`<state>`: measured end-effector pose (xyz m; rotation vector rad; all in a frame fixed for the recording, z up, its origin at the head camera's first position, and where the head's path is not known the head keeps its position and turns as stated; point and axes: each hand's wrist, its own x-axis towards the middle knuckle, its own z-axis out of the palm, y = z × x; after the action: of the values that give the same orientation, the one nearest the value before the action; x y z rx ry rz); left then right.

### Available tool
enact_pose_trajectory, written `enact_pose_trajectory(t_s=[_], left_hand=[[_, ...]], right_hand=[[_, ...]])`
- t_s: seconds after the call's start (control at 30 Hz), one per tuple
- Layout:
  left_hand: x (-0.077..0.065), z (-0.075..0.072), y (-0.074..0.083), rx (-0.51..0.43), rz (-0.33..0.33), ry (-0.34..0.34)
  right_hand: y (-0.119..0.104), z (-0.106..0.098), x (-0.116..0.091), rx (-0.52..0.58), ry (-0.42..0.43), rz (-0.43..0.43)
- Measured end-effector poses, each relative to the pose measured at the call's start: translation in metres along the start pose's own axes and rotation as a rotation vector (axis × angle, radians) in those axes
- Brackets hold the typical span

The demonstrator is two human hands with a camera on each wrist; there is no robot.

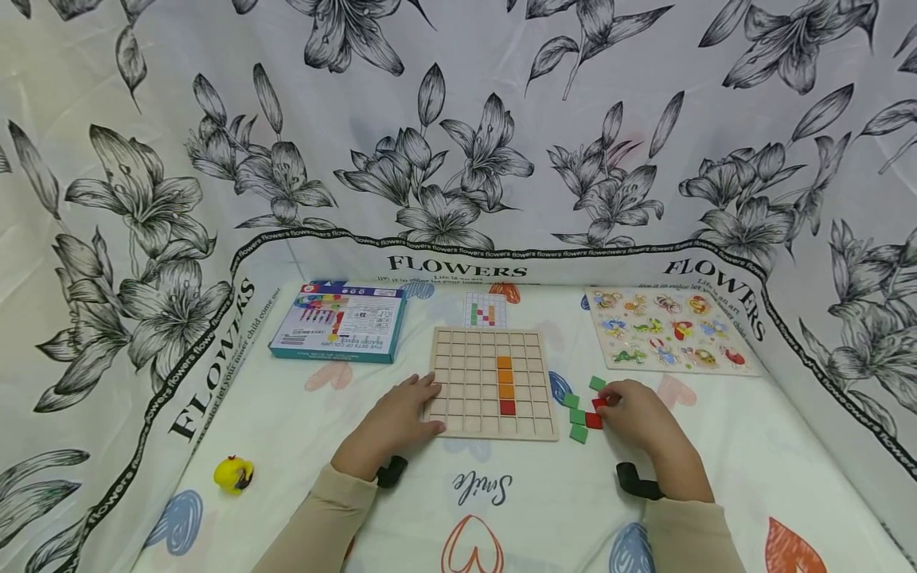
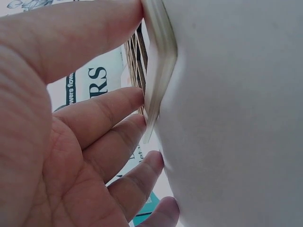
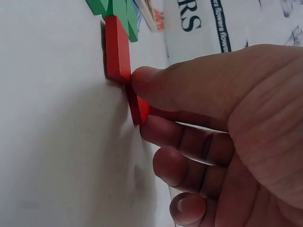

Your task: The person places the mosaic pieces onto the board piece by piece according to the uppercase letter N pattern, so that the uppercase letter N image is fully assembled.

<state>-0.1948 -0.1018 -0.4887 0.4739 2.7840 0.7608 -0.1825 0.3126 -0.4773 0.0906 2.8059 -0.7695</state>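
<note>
- Left fingers (image 2: 111,106), spread, touch my pale square wooden grid board (image 1: 468,383); nudging could skew it.
- Right fingers (image 3: 163,130) pinch 1 red square tile (image 3: 137,109); sliding could drag its red neighbour (image 3: 117,51).

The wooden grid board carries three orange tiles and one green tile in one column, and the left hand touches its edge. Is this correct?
Not quite: the head view shows one red tile, not a green one. The three orange tiles, the single column and the left hand touching the edge of the wooden grid board are right.
</note>
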Motion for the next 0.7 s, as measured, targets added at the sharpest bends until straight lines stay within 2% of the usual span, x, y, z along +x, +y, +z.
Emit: enact_pose_trajectory(t_s=[0.13,0.37,0.7], left_hand=[[-0.0001,0.0000,0.0006,-0.006,-0.003,-0.003],[0.0011,0.0014,-0.0011,-0.011,-0.011,-0.002],[0.0028,0.0019,-0.0020,-0.006,-0.009,-0.004]], right_hand=[[-0.0011,-0.0005,-0.0026,0.000,-0.010,0.029],[0.0028,-0.0039,-0.0048,-0.008,-0.013,0.005],[0.0031,-0.0008,-0.0019,0.008,0.029,0.013]])
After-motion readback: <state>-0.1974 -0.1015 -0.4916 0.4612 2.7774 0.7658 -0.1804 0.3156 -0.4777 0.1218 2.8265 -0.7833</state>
